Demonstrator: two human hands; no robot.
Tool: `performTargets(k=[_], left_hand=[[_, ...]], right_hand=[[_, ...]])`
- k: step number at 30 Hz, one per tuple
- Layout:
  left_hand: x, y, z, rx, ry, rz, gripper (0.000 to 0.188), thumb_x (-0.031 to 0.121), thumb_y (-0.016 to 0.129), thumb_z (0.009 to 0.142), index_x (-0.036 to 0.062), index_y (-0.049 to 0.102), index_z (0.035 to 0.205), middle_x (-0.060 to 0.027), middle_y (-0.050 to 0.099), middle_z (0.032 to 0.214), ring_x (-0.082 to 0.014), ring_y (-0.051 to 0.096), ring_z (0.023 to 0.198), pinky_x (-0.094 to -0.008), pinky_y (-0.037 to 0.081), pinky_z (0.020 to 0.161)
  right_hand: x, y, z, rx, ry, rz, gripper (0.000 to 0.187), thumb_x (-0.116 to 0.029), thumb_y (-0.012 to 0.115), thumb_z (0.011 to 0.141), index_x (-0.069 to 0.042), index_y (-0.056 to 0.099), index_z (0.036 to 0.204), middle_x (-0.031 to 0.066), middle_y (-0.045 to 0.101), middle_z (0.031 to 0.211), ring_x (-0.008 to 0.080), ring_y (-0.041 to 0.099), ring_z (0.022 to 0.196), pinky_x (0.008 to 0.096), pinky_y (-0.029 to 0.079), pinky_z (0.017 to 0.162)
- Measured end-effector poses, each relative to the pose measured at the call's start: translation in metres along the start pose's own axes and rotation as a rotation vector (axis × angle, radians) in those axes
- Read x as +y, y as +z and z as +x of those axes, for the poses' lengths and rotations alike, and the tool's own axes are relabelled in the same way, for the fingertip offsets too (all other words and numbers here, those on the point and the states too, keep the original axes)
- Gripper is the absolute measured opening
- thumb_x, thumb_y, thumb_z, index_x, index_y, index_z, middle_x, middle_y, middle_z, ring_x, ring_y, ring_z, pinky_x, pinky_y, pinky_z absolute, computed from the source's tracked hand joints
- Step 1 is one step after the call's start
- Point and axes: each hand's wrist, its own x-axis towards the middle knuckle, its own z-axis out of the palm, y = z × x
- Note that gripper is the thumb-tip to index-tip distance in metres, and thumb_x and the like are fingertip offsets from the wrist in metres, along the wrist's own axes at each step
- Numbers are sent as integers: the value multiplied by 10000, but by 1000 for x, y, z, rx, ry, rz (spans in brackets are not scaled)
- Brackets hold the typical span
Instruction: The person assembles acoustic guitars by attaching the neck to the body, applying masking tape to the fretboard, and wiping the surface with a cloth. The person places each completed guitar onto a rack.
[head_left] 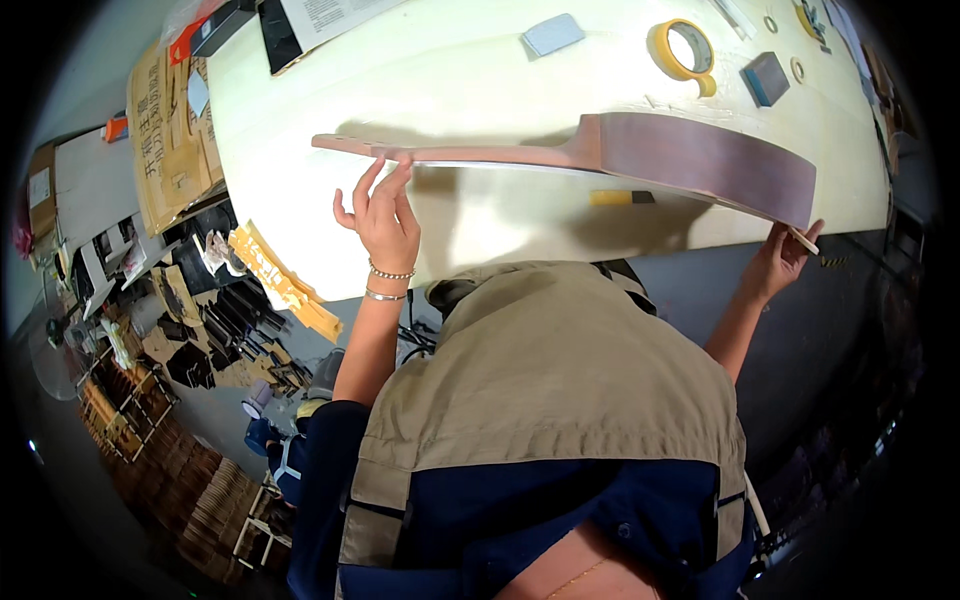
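Note:
An unfinished ukulele (706, 160), with a brown body and a paler wooden neck, is turned on its side over the white table, its neck pointing left. The fingertips of my left hand (385, 222) touch the neck near the headstock and steady it, with the thumb and other fingers apart. At the body's lower right end is my right hand (772, 264), its fingers closed round a thin, pale wooden strip (803, 240) beside the ukulele's edge. Whether that hand also bears the body's weight I cannot tell. The face of the ukulele is mostly hidden.
On the white table (480, 60) lie a yellow tape roll (684, 50), a grey sanding block (765, 79), a pale blue-grey pad (553, 35) and a yellow-and-black piece (621, 197). Yellow tape strips (285, 280) hang at the left edge; cardboard (170, 140) stands beyond.

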Motion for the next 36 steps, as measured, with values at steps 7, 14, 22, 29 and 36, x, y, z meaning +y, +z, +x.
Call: performTargets(k=[7, 14, 22, 29, 36], left_hand=[[-5, 12, -14, 11, 89, 122, 320, 19, 547, 836, 129, 596, 1133, 49, 641, 1041, -185, 470, 1195, -467, 19, 1073], [-9, 16, -16, -63, 147, 199, 442, 31, 580, 795, 190, 608, 1207, 53, 569, 1157, -206, 405, 1246, -515, -49, 1078], [31, 23, -5, -101, 240, 169, 529, -12, 545, 741, 279, 626, 1174, 73, 559, 1192, -224, 394, 1244, -519, -77, 1085], [104, 46, 8, -139, 416, -13, 480, -11, 505, 748, 233, 649, 1136, 68, 579, 1196, -218, 426, 1231, -531, -102, 1079], [120, 55, 9, -137, 505, -11, 379, 6, 505, 761, 184, 672, 1051, 61, 591, 1159, -188, 463, 1205, -526, -103, 1081]], right_hand=[[6, 6, -2, 35, 62, 99, 653, 107, 524, 868, -13, 218, 1432, 114, 462, 1293, 182, 505, 1133, 331, 432, 1015], [6, 12, -4, 88, 44, 71, 675, 133, 555, 837, -9, 250, 1422, 106, 542, 1174, 171, 544, 1057, 323, 477, 961], [6, 16, -4, 118, 41, 97, 692, 132, 591, 814, -14, 283, 1416, 82, 564, 1168, 147, 552, 1048, 279, 465, 942], [3, 21, -5, 161, 52, 125, 734, 151, 635, 766, 5, 300, 1403, 29, 554, 1061, 123, 557, 976, 294, 483, 928], [9, 19, -6, 163, 38, 124, 727, 95, 659, 785, -17, 303, 1410, 55, 561, 1138, 126, 553, 1019, 284, 477, 911]])
